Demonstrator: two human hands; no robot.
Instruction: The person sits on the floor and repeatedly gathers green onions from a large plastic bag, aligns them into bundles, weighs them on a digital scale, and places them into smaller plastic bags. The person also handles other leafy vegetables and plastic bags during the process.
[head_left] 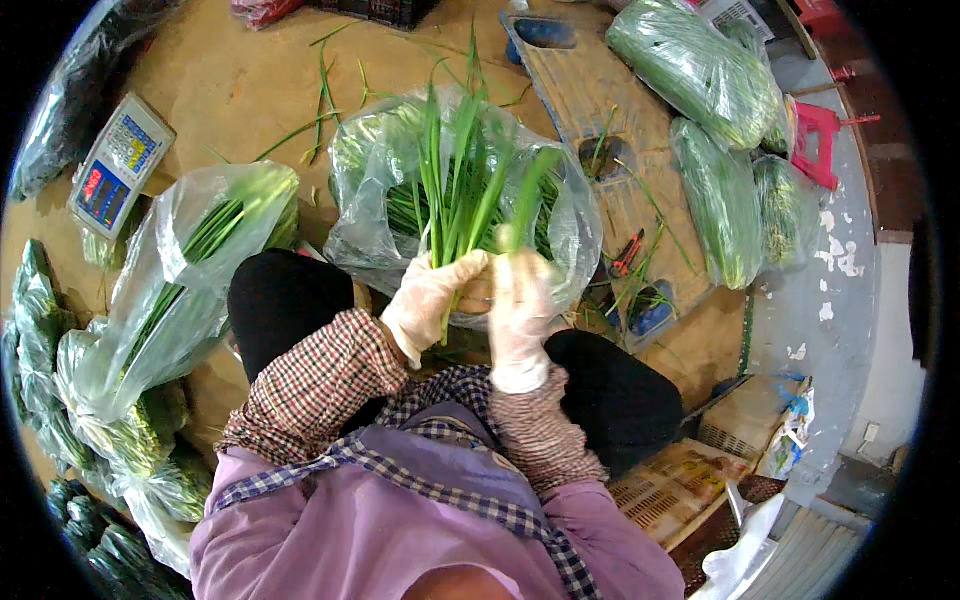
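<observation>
at the left, a scale (122, 162) is standing near a long clear bag (165, 312), inside which green stalks (205, 237) are lying. in the middle, before an open plastic bag (355, 250) that is containing more greens (402, 207), the left gloved hand (432, 300) is gripping the lower part of a bunch of long green leaves (458, 190), which is pointing forward, while the right gloved hand (521, 305) is appearing blurred just beside it, so i cannot tell if it is closed on anything. further right, a red and black tool (628, 253) is lying on a worn board (572, 95), and filled bags (716, 205) are resting at its right side.
</observation>
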